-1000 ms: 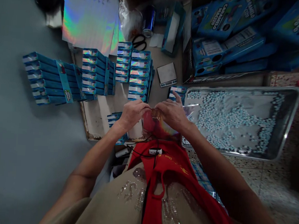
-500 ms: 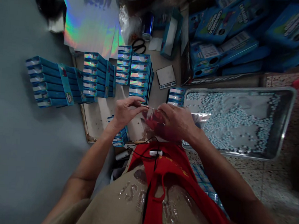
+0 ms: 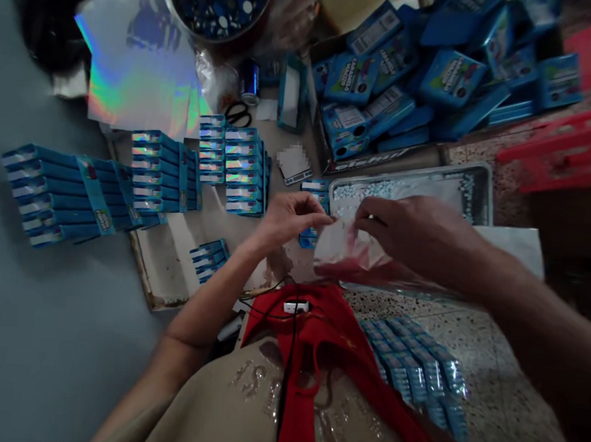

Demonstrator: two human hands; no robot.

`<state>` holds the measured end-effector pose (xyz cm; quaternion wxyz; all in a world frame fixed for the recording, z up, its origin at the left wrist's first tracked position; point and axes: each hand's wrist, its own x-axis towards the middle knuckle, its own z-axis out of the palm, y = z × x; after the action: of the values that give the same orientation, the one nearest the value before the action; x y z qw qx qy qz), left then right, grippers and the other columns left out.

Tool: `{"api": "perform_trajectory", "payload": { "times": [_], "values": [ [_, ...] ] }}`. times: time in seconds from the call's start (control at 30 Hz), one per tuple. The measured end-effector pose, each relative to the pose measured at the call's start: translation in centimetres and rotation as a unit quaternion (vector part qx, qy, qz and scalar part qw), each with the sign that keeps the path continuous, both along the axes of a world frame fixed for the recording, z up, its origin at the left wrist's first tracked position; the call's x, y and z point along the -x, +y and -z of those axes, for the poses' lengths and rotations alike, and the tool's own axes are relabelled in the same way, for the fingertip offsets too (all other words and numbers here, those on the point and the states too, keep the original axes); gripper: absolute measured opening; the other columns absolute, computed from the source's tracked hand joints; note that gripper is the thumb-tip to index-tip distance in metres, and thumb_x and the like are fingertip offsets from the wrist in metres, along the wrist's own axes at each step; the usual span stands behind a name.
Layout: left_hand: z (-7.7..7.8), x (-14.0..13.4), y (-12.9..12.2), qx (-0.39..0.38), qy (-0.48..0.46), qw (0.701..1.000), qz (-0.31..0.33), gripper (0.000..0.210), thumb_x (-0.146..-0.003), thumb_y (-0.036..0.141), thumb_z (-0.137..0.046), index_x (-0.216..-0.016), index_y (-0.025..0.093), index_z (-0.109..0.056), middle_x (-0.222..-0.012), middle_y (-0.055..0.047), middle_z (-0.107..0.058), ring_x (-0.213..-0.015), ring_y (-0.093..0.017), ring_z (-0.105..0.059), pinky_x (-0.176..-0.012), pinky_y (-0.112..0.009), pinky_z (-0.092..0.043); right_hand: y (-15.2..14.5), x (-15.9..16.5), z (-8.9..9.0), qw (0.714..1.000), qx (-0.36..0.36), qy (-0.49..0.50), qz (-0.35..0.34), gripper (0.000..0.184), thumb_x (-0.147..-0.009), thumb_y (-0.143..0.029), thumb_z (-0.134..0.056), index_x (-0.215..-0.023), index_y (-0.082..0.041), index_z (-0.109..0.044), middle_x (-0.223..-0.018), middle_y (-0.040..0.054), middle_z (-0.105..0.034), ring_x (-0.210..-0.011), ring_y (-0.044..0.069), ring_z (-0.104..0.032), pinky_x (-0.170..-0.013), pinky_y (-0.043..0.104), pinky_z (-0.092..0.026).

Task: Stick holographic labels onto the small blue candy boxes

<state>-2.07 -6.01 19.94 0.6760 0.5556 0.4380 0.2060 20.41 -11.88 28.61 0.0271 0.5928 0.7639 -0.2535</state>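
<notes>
A clear, shiny plastic bag or film (image 3: 341,250) stretches in front of my body, with the red apron showing through it. My left hand (image 3: 293,221) pinches the film's left upper corner between thumb and fingertips. Further right, my right hand (image 3: 409,231) is closed on the upper edge, its fingers bent and slightly blurred. Beneath the film and my right hand lies a metal tray (image 3: 487,193) with small pale blue candies (image 3: 377,188), largely covered. Just beyond my left hand is a small stack of blue boxes (image 3: 315,190).
Stacks of blue boxes (image 3: 161,176) stand left, near a small scale (image 3: 293,164) and black scissors (image 3: 238,114). A carton (image 3: 325,139) full of blue boxes is behind the tray. Wrapped blue packs (image 3: 417,362) sit low right; a red crate (image 3: 560,154) is far right.
Both hands have moved right and further apart, drawing the film out wider over the tray. The view has shifted, showing more of the carton and the red crate.
</notes>
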Motion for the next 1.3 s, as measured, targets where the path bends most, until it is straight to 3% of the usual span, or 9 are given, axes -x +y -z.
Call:
{"api": "perform_trajectory", "payload": {
  "times": [0.13, 0.3, 0.4, 0.53, 0.67, 0.87, 1.07, 1.2, 1.3],
  "values": [
    [2.8, -4.3, -1.1, 0.132, -0.058, 0.990, -0.001, 0.040, -0.064, 0.044, -0.095, -0.070, 0.014, -0.070, -0.068, -0.002, -0.068, -0.063, -0.011, -0.062, -0.063, -0.023, -0.052, 1.2, -6.0, 3.6, 0.991, 0.081, 0.102, 0.024, 0.013, -0.093, -0.029, -0.068, -0.081, -0.027, -0.074, -0.061, -0.0020, -0.063, -0.053, 0.014, -0.048, -0.060, 0.031, -0.026],
    [8.2, -6.8, -2.3, 0.197, -0.059, 0.976, -0.074, 0.026, -0.072, 0.033, -0.088, -0.077, 0.014, -0.071, -0.075, -0.002, -0.070, -0.069, -0.011, -0.064, -0.072, -0.026, -0.056, 3.1, -8.3, 11.0, 0.981, 0.171, 0.053, 0.074, 0.007, -0.089, -0.019, -0.076, -0.083, -0.022, -0.079, -0.063, -0.0004, -0.066, -0.057, 0.013, -0.047, -0.066, 0.031, -0.029],
    [11.2, -7.1, -2.4, 0.190, 0.009, 0.972, -0.138, 0.019, -0.077, 0.027, -0.083, -0.076, 0.015, -0.069, -0.074, -0.002, -0.068, -0.069, -0.012, -0.063, -0.070, -0.026, -0.056, 2.7, -6.7, 14.5, 0.988, 0.135, -0.007, 0.070, 0.010, -0.095, -0.018, -0.070, -0.096, -0.019, -0.081, -0.081, 0.0065, -0.075, -0.070, 0.018, -0.057, -0.074, 0.033, -0.034],
    [13.6, -7.0, -1.9, 0.177, 0.072, 0.958, -0.215, 0.022, -0.078, 0.031, -0.084, -0.075, 0.016, -0.068, -0.074, -0.001, -0.069, -0.069, -0.014, -0.064, -0.068, -0.025, -0.055, 0.7, -3.2, 17.2, 0.994, -0.009, -0.009, 0.107, 0.025, -0.098, -0.023, -0.066, -0.119, -0.021, -0.079, -0.122, 0.0128, -0.076, -0.112, 0.032, -0.062, -0.097, 0.043, -0.042],
    [14.0, -7.0, -1.5, 0.227, 0.060, 0.942, -0.239, 0.024, -0.079, 0.032, -0.085, -0.077, 0.016, -0.068, -0.071, 0.000, -0.067, -0.063, -0.013, -0.064, -0.067, -0.027, -0.056, -1.1, 0.1, 19.6, 0.980, -0.040, 0.056, 0.186, 0.035, -0.101, -0.025, -0.056, -0.131, -0.020, -0.075, -0.126, 0.0148, -0.073, -0.115, 0.033, -0.061, -0.101, 0.047, -0.048],
    [13.1, -6.7, -1.7, 0.253, 0.041, 0.942, -0.215, 0.022, -0.085, 0.028, -0.081, -0.077, 0.015, -0.065, -0.069, 0.002, -0.065, -0.060, -0.012, -0.064, -0.069, -0.027, -0.057, -2.5, 2.6, 22.4, 0.966, -0.093, 0.106, 0.216, 0.040, -0.107, -0.027, -0.044, -0.134, -0.020, -0.073, -0.133, 0.0147, -0.071, -0.115, 0.030, -0.062, -0.100, 0.046, -0.049],
    [13.0, -6.4, -2.1, 0.235, 0.048, 0.944, -0.227, 0.020, -0.084, 0.026, -0.080, -0.076, 0.015, -0.065, -0.068, 0.003, -0.064, -0.062, -0.011, -0.063, -0.071, -0.026, -0.057, -3.1, 2.7, 22.7, 0.973, -0.096, 0.111, 0.179, 0.043, -0.109, -0.027, -0.040, -0.138, -0.020, -0.071, -0.139, 0.0116, -0.071, -0.117, 0.029, -0.062, -0.101, 0.044, -0.048],
    [12.9, -6.5, -2.3, 0.244, 0.050, 0.937, -0.246, 0.016, -0.087, 0.023, -0.076, -0.078, 0.015, -0.065, -0.072, 0.001, -0.066, -0.065, -0.011, -0.064, -0.073, -0.026, -0.058, -4.3, 3.0, 22.6, 0.979, -0.084, 0.099, 0.155, 0.049, -0.107, -0.019, -0.035, -0.146, -0.019, -0.064, -0.151, 0.0117, -0.064, -0.127, 0.028, -0.059, -0.107, 0.043, -0.046],
    [12.7, -6.4, -2.1, 0.259, 0.056, 0.931, -0.250, 0.012, -0.089, 0.020, -0.071, -0.080, 0.015, -0.064, -0.072, 0.001, -0.066, -0.065, -0.012, -0.064, -0.072, -0.026, -0.058, -5.3, 3.4, 22.3, 0.978, -0.087, 0.101, 0.162, 0.047, -0.107, -0.018, -0.035, -0.141, -0.019, -0.068, -0.147, 0.0111, -0.067, -0.126, 0.026, -0.060, -0.107, 0.041, -0.045]
  ]
}}
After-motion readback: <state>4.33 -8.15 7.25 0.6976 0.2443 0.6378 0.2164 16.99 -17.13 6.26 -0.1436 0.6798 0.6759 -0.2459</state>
